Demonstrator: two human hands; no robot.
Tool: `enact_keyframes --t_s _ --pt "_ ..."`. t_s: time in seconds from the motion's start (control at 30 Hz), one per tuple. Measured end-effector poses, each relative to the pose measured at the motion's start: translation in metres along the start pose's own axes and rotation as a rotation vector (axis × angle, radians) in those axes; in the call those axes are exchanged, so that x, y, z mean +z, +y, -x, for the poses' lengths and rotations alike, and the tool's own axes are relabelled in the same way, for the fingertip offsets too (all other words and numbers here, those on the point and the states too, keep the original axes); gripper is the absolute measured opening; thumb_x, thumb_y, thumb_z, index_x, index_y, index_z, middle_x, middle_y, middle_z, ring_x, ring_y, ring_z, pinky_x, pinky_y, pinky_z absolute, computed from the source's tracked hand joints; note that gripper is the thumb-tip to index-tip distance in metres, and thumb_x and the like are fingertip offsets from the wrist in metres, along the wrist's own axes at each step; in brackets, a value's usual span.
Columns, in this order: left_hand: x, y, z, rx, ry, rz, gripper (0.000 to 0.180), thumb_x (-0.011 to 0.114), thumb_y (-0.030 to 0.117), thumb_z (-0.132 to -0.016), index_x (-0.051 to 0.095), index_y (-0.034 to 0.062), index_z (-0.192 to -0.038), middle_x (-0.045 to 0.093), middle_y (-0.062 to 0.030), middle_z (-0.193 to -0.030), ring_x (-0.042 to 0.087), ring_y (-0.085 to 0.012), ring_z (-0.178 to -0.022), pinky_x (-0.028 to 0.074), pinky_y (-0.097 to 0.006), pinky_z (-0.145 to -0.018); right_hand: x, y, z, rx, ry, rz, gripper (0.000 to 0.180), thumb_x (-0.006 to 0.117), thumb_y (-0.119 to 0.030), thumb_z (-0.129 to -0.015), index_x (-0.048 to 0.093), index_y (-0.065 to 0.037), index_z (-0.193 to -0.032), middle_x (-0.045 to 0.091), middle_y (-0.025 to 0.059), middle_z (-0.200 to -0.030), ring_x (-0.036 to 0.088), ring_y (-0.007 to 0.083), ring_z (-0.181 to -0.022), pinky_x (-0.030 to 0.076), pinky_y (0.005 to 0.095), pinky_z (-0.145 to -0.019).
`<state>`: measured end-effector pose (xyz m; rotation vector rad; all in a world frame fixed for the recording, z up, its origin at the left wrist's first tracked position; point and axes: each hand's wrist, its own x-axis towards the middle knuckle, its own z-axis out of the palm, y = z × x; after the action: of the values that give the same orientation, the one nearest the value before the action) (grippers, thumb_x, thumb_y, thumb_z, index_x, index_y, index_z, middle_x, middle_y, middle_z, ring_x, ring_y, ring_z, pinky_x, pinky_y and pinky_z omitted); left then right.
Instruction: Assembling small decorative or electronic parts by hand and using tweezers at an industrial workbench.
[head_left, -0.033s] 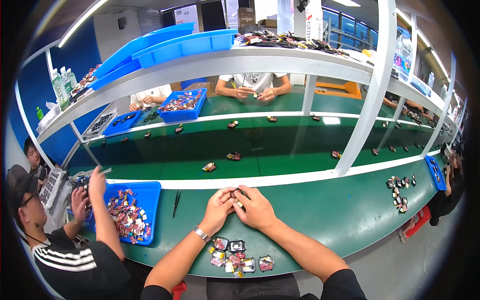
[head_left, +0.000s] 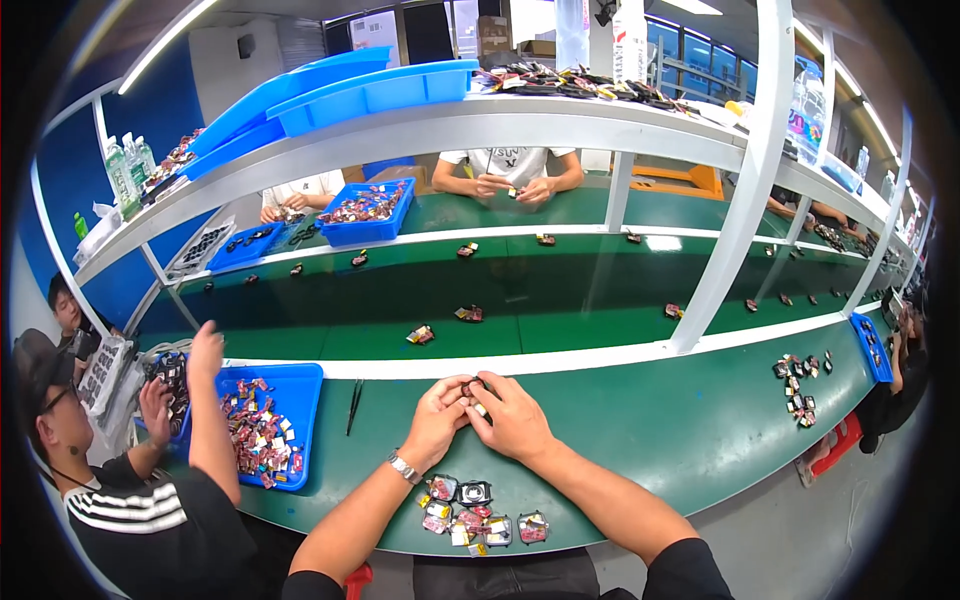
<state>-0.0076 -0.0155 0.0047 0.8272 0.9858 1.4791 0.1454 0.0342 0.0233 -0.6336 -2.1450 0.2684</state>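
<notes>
Above the green table, my left hand (head_left: 438, 420) and my right hand (head_left: 512, 418) meet with fingers closed round a small dark electronic part (head_left: 471, 388). A pale bit shows between the fingers; the rest is mostly hidden. Nearer the table's front edge lies a group of small open-backed electronic units (head_left: 465, 526), with red circuit boards and white or yellow pieces. One black-and-silver housing (head_left: 474, 492) is among them, and a single unit (head_left: 532, 527) lies at the right of the group. Black tweezers (head_left: 354, 407) rest left of my hands.
A blue bin (head_left: 313, 420) of red-and-white parts stands at the left, beside a co-worker's raised arm (head_left: 210, 420). Beyond a white rail (head_left: 440, 368), spaced units lie on the green belt (head_left: 560, 335). A white post (head_left: 735, 180) rises at the right; more units (head_left: 795, 385) lie there.
The co-worker's raised hand at the left has shifted slightly up and to the right, uncovering more black parts behind it. My hands hold about the same pose.
</notes>
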Motion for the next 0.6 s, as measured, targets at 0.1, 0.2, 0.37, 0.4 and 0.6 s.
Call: enact_keyframes --t_s 0.1,0.2,0.37,0.4,0.6 --pt "-0.004 0.003 0.000 -0.014 -0.030 0.127 0.035 0.051 0.008 -0.097 0.045 0.0011 -0.131 0.059 -0.0099 -0.122 0.060 -0.0201 -0.109 0.049 -0.038 -0.097 0.004 0.005 -0.003 -0.042 -0.011 -0.006 0.035 0.071 -0.013 -0.076 0.064 -0.003 -0.109 0.060 0.0141 -0.117 0.061 0.0304 -0.100 0.052 0.0371 -0.086" --pt "-0.007 0.005 -0.001 -0.003 -0.078 0.179 0.050 0.054 0.017 -0.097 0.035 0.0013 -0.141 0.050 -0.0150 -0.136 0.054 -0.0274 -0.121 0.045 -0.044 -0.102 0.007 0.023 -0.016 -0.057 -0.094 -0.025 0.034 0.071 -0.013 -0.075 0.065 -0.004 -0.108 0.060 0.0152 -0.118 0.060 0.0317 -0.104 0.051 0.0390 -0.088" --pt "-0.002 0.007 -0.006 0.035 -0.059 0.044 0.054 0.055 0.013 -0.096 0.031 0.0000 -0.142 0.041 -0.0207 -0.144 0.049 -0.0325 -0.127 0.045 -0.046 -0.103 0.013 0.115 -0.062 0.272 0.095 0.108 0.024 0.066 -0.007 -0.070 0.065 0.000 -0.093 0.066 0.0158 -0.094 0.062 0.0367 -0.084 0.051 0.0448 -0.076" --pt "-0.005 0.007 -0.005 0.039 -0.054 0.009 0.050 0.054 0.012 -0.097 0.033 -0.0006 -0.141 0.043 -0.0209 -0.143 0.050 -0.0322 -0.126 0.047 -0.045 -0.103 0.012 0.133 -0.068 0.321 0.100 0.170 0.039 0.068 -0.010 -0.070 0.065 -0.001 -0.107 0.067 0.0166 -0.101 0.062 0.0356 -0.089 0.051 0.0423 -0.082" --pt "-0.008 0.009 -0.008 0.099 0.000 -0.147 0.034 0.051 0.004 -0.095 0.047 -0.0051 -0.128 0.057 -0.0183 -0.126 0.061 -0.0243 -0.109 0.056 -0.035 -0.089 0.013 0.140 -0.085 0.399 -0.014 0.410 0.057 0.074 -0.018 -0.073 0.055 -0.002 -0.125 0.060 0.0128 -0.119 0.052 0.0308 -0.112 0.044 0.0420 -0.094"
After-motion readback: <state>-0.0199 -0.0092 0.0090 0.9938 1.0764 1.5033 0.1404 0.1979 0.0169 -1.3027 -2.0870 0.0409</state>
